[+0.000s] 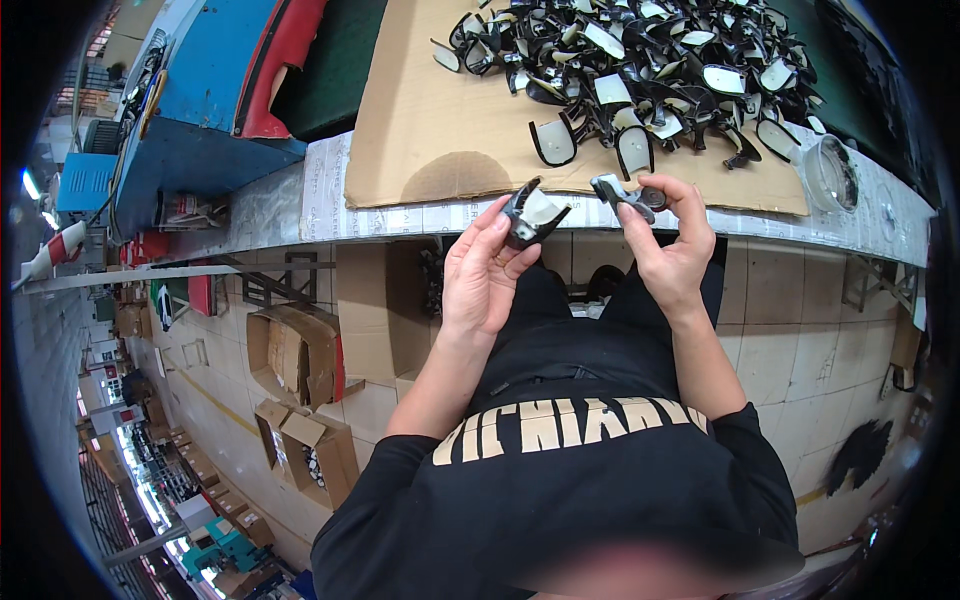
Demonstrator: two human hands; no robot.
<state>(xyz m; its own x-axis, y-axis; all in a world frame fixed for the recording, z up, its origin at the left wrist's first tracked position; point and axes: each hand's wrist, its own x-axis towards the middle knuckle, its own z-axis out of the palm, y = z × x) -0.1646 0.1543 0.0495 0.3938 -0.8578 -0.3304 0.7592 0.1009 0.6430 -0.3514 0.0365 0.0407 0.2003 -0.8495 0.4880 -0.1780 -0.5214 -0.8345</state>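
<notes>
In front of my body, just off the bench edge, my left hand grips a black shoe heel between thumb and fingers. Its cream inner face is turned up. To the right of it, apart from the heel, my right hand pinches a small dark grey piece with a whitish tip; its exact kind cannot be made out. Beyond my hands lies a large heap of similar black shoe heels with pale inner faces. Two single heels, a left one and a right one, lie at the heap's near side.
Brown cardboard lies beneath the heap on the bench. A clear round tub stands at the bench's right. Left are a blue machine with a red part, and cardboard boxes on the tiled floor.
</notes>
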